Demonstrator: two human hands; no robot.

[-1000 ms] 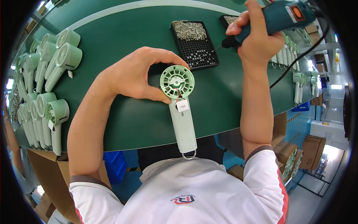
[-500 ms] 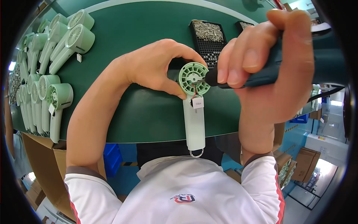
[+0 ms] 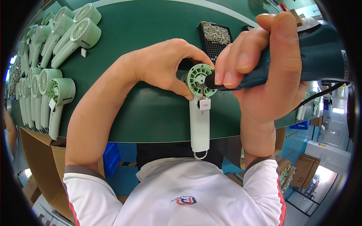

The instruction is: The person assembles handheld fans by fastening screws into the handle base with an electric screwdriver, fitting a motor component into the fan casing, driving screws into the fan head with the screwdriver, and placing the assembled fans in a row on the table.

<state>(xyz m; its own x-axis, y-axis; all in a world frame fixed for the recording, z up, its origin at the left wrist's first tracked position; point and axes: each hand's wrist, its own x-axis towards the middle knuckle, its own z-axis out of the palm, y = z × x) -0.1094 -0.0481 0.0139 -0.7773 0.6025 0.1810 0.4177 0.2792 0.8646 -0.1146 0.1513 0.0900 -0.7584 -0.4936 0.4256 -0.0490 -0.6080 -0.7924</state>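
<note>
With thumb and fingers curved round its head, my left hand (image 3: 166,64) grips a pale green handheld fan (image 3: 200,128). The fan lies with its open round housing up, its handle toward me and a metal loop at the end. Thin wires and a small white tag (image 3: 204,104) sit where head meets handle. My right hand (image 3: 269,71) is closed round a dark teal electric screwdriver (image 3: 322,52). Its black nose reaches the middle of the fan's housing, and the nose and my fingers hide part of the rim.
Several similar green fans (image 3: 60,90) lie grouped along the table's left side. A black tray (image 3: 204,40) of small screws stands beyond my hands, a second one partly hidden beside it. The screwdriver's cord (image 3: 320,94) runs off right. Below the green table's edge are an open cardboard box (image 3: 41,162) and a blue bin (image 3: 111,158).
The screwdriver's nose has come lower and closer onto the fan's centre, and its body has tilted. The whole view has shifted slightly. Both grips stay as they were.
</note>
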